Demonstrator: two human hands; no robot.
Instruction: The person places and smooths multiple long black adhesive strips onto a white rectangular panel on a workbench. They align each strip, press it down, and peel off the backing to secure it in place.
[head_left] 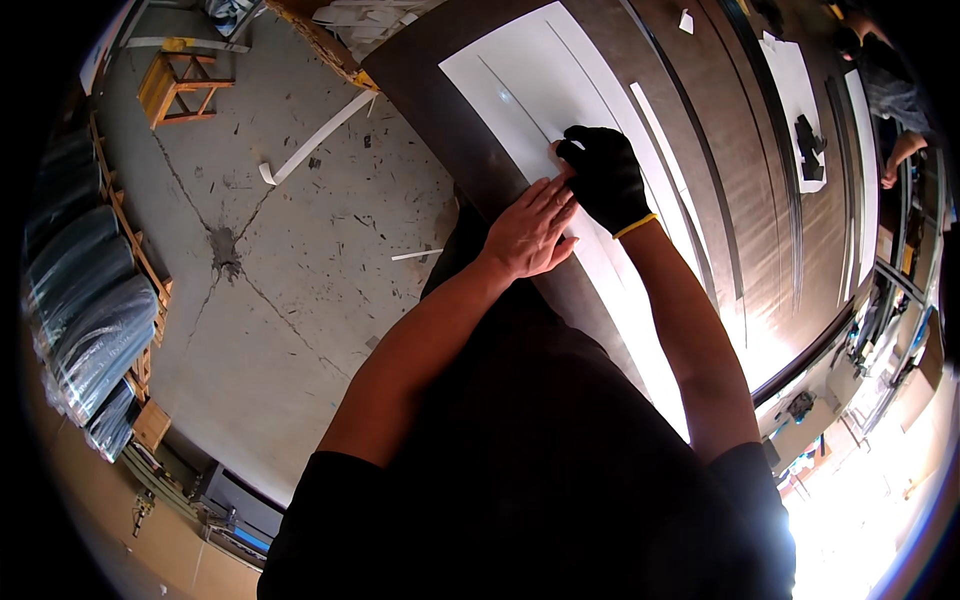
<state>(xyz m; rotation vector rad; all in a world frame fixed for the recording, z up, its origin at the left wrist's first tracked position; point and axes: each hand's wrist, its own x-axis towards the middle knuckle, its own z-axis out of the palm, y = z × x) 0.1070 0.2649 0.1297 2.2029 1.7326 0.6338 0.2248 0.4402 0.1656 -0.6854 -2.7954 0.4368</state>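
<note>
A long white sheet with thin dark lines along it lies on a dark brown tabletop. My bare left hand rests flat across the sheet's near edge, fingers stretched out and close together. Just beyond it, my right hand wears a black glove with a yellow cuff. Its fingers are curled in over the sheet near one of the lines, beside my left fingertips. Whatever the gloved fingers may hold is hidden.
Dark strips and a narrow white strip lie farther right. Across the table, another person's hand shows. Left on the floor are a wooden stool, an offcut and plastic-wrapped stacks.
</note>
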